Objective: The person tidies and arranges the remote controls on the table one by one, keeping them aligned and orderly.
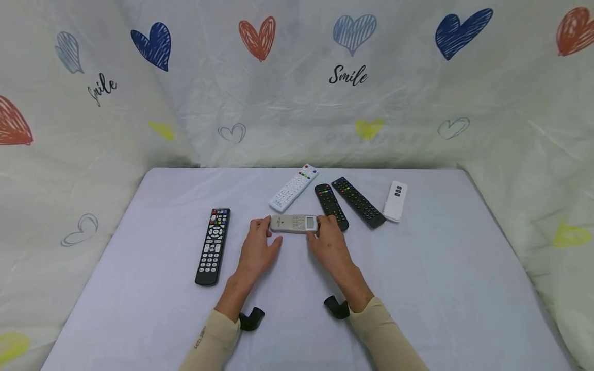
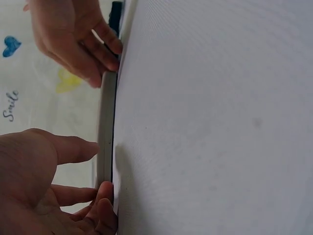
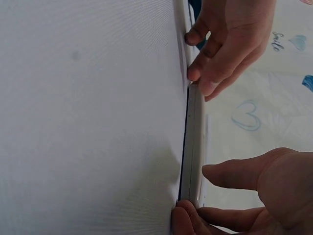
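A light grey air conditioner remote [image 1: 292, 223] with a small screen at its right end lies crosswise in front of me on the white cloth. My left hand [image 1: 257, 252] has its bent fingers at the remote's left end, the thumb held apart from it. At the screen end, my right hand [image 1: 330, 250] holds the corner with thumb and fingers. Seen edge-on in the left wrist view, the remote [image 2: 105, 127] sits low at the cloth, between the left hand [image 2: 29, 166] and the right hand. The right wrist view shows the remote [image 3: 192, 142] from its side too.
A long black remote [image 1: 213, 247] lies left of my left hand. Behind the grey one are a white remote [image 1: 294, 188], a short black remote [image 1: 330, 203] close by my right hand, another black remote [image 1: 358, 202] and a small white remote [image 1: 395, 202]. Heart-patterned sheeting [image 1: 287, 93] surrounds the table.
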### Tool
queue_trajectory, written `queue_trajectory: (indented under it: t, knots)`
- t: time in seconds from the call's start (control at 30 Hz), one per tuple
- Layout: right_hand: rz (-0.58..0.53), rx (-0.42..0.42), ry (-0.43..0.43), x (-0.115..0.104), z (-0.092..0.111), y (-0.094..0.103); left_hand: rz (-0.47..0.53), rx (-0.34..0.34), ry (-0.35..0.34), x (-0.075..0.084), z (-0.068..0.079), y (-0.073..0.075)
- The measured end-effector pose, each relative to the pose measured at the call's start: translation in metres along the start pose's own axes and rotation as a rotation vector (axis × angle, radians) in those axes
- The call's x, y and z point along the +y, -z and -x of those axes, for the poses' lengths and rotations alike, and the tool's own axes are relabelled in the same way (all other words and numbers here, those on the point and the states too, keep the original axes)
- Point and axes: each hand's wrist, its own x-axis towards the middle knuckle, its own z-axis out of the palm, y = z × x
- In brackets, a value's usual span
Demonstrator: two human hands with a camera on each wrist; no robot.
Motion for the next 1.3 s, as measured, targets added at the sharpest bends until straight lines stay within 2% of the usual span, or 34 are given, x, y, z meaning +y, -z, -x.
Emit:
queue_trajectory:
  t: [0.17, 0.37, 0.57, 0.87, 1.3]
  knots:
    - [0.008, 0.001, 0.021, 0.0005, -0.0009, 0.0003, 0.030, -0.001, 0.009, -0.0003, 0.0001, 0.0004]
    - [-0.012, -0.015, 0.004, -0.0003, -0.0023, 0.0002, 0.067, 0.016, 0.014, -0.0021, 0.0019, 0.0016]
    - [-0.023, -0.035, -0.017, -0.0016, -0.0043, -0.0004, 0.064, 0.038, 0.007, -0.0030, 0.0028, 0.0036]
    - [0.006, -0.041, -0.027, -0.0020, -0.0058, -0.0010, 0.051, 0.027, -0.009, -0.0034, 0.0009, 0.0038]
    - [-0.050, -0.025, 0.033, 0.0018, -0.0026, 0.0025, 0.069, 0.030, -0.001, -0.0077, 0.0025, 0.0068]
